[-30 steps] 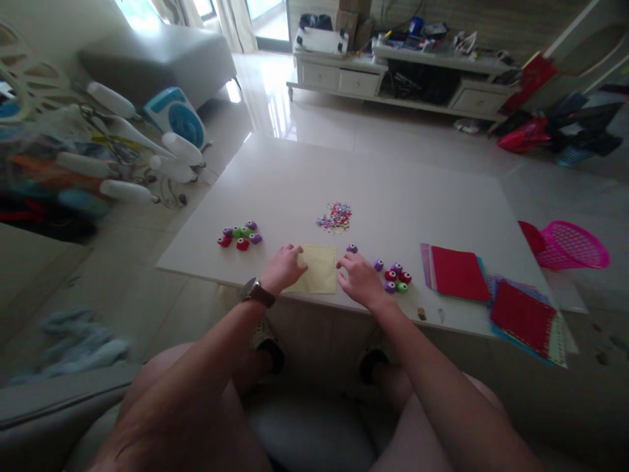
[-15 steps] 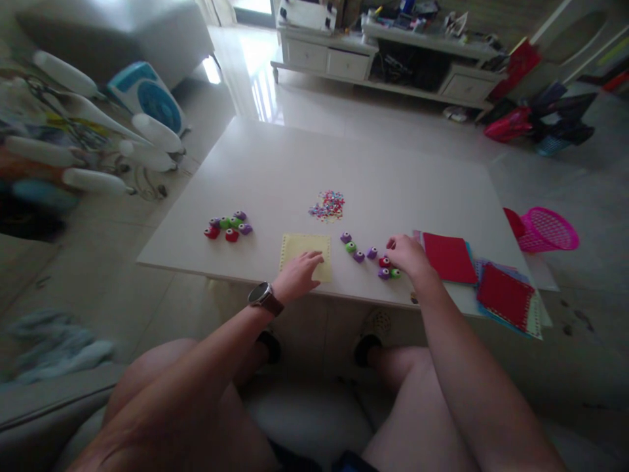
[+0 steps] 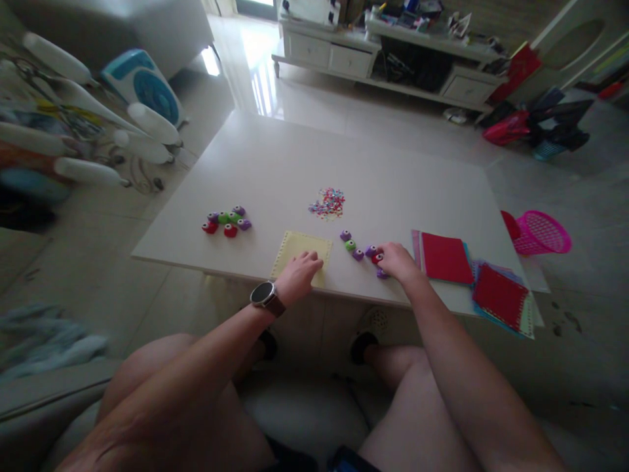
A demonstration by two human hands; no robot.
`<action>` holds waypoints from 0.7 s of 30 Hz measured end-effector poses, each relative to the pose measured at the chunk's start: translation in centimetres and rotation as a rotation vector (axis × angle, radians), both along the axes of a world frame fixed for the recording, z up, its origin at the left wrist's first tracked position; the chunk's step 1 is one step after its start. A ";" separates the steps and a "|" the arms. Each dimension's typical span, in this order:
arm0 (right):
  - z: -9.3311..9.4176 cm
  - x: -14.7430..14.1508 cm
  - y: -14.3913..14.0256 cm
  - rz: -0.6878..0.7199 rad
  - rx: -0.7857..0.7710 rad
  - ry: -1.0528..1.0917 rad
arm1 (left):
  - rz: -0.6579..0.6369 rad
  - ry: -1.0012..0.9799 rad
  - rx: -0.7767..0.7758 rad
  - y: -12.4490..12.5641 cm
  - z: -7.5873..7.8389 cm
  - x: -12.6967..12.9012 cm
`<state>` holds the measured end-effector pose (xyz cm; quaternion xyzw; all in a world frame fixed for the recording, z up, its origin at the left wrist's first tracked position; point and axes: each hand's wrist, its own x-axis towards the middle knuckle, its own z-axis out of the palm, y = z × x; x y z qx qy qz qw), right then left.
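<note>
A yellow sheet of paper (image 3: 293, 244), punched with small holes along its edges, lies near the table's front edge. My left hand (image 3: 301, 272), with a watch on its wrist, rests on the sheet, fingers slightly bent and holding nothing. To the right, my right hand (image 3: 399, 262) has its fingertips closed on a red craft punch (image 3: 377, 258). Purple punches (image 3: 371, 250) sit beside it, and the hand covers part of this group. Between the hands stand a green punch (image 3: 350, 245) and two purple ones.
A pile of coloured paper bits (image 3: 328, 203) lies mid-table. Several more punches (image 3: 228, 218) cluster at the left. Red and coloured sheets (image 3: 446, 258) lie at the right, beside a punched stack (image 3: 501, 295). A pink basket (image 3: 543, 233) stands beyond the table's right edge.
My right hand has moved slightly left and down onto the red punch. The yellow sheet has turned a little under my left hand, whose fingers are more bent.
</note>
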<state>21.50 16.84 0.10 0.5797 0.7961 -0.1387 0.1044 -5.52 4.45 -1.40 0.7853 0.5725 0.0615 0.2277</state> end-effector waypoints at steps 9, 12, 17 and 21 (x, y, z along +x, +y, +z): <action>2.6 -2.6 -1.3 -0.032 0.242 0.177 | -0.002 -0.042 -0.061 0.4 0.4 0.1; 1.5 -4.6 -2.7 0.089 0.069 0.376 | -0.017 0.000 -0.062 0.5 0.8 0.3; -0.7 -7.0 -4.3 0.086 -0.141 0.513 | -0.008 0.036 -0.058 0.5 1.0 0.6; -0.8 -7.5 -4.4 0.089 -0.162 0.502 | 0.000 0.025 -0.063 0.6 0.7 0.6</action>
